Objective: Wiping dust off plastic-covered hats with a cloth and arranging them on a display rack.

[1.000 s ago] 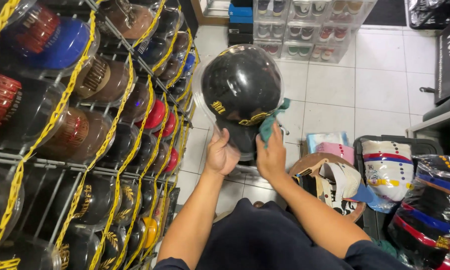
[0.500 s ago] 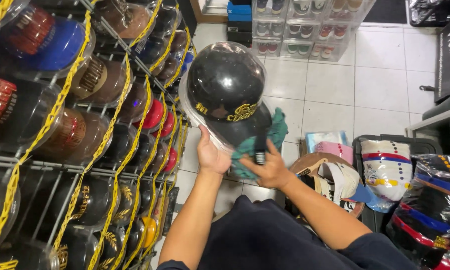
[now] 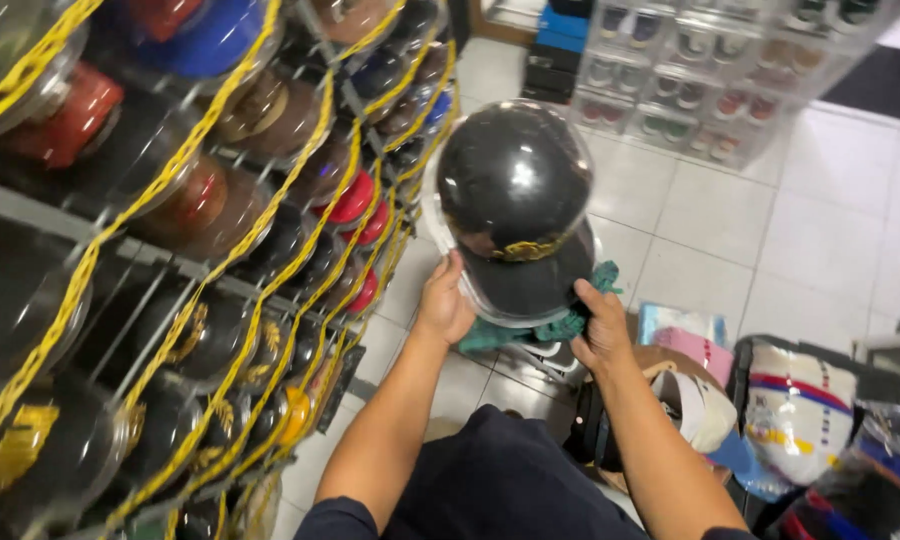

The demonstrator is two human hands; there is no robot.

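Note:
I hold up a black cap with gold embroidery, sealed in a clear plastic dome case (image 3: 515, 195), in front of me. My left hand (image 3: 444, 303) grips the case's lower left rim. My right hand (image 3: 600, 328) grips the lower right rim, with a teal cloth (image 3: 560, 325) pressed between its fingers and the case. The cloth also hangs out below the case's underside.
A metal rack (image 3: 160, 270) on my left is packed with several cased caps behind yellow plastic chains. More caps in bags (image 3: 795, 410) lie on the tiled floor at right. Clear stacked boxes (image 3: 710, 90) stand along the far wall.
The cased cap has shifted from the rack side back toward the middle. My right hand moved from under the case up onto its lower right rim, still with the cloth.

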